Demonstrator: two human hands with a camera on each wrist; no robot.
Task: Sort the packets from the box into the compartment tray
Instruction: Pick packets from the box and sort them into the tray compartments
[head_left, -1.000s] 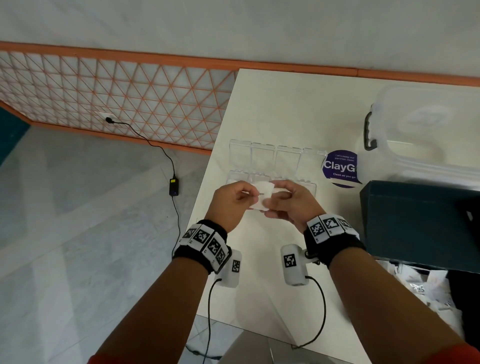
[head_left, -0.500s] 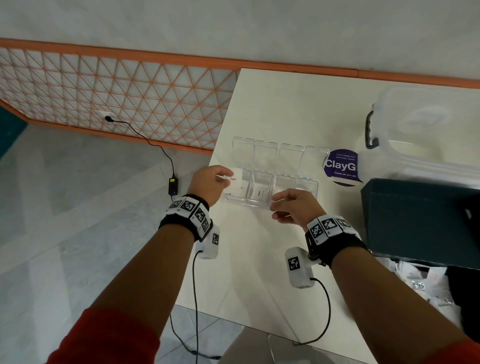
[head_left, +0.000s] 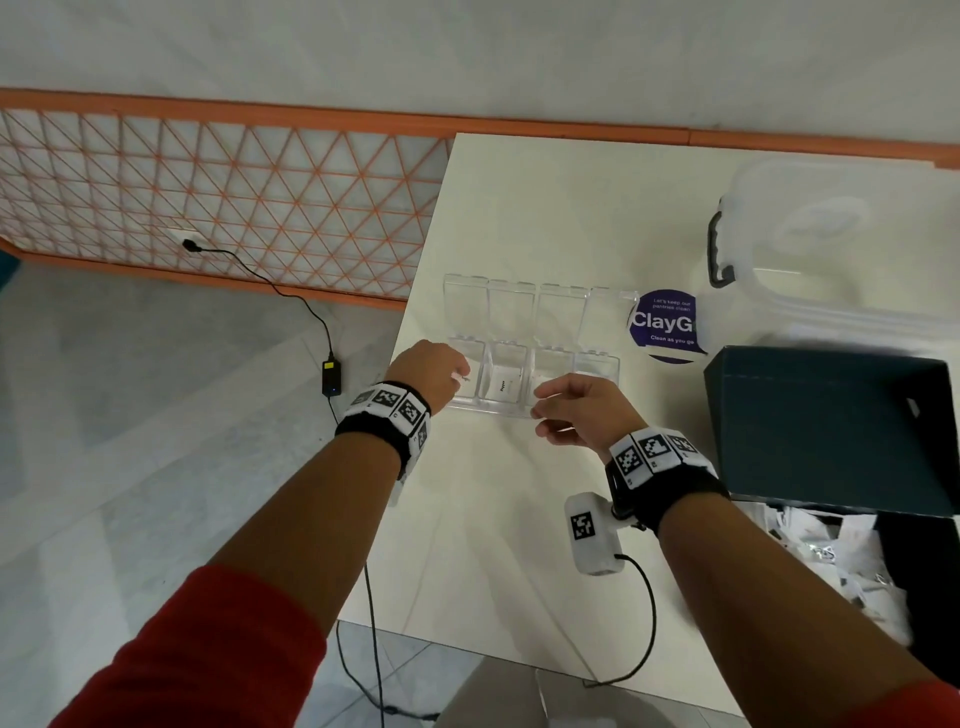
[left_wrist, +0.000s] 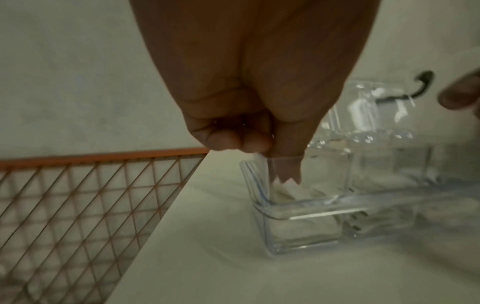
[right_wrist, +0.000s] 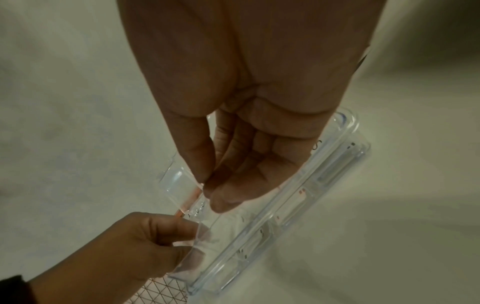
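Note:
A clear compartment tray (head_left: 602, 364) lies on the white table, lids tipped back. My left hand (head_left: 460, 376) is at its leftmost near compartment. In the left wrist view my left hand (left_wrist: 262, 148) pinches a white packet (left_wrist: 288, 188) with a zigzag edge, lowered inside that compartment of the tray (left_wrist: 306, 214). Another white packet (head_left: 504, 387) lies in the second near compartment. My right hand (head_left: 540, 410) hovers at the tray's front edge, fingers loosely curled, holding nothing; the right wrist view shows this hand (right_wrist: 207, 185) empty above the tray (right_wrist: 335, 156).
A dark teal box (head_left: 831, 426) stands at the right, with loose white packets (head_left: 810, 540) below it. Behind it stands a clear plastic tub (head_left: 841, 249) with a black handle. A purple round sticker (head_left: 665, 325) lies beside the tray. The table's left edge is just beside my left hand.
Both hands held the packet together in front of the tray. The left hand has carried it left and down into the leftmost near compartment; the right hand let go and stayed put.

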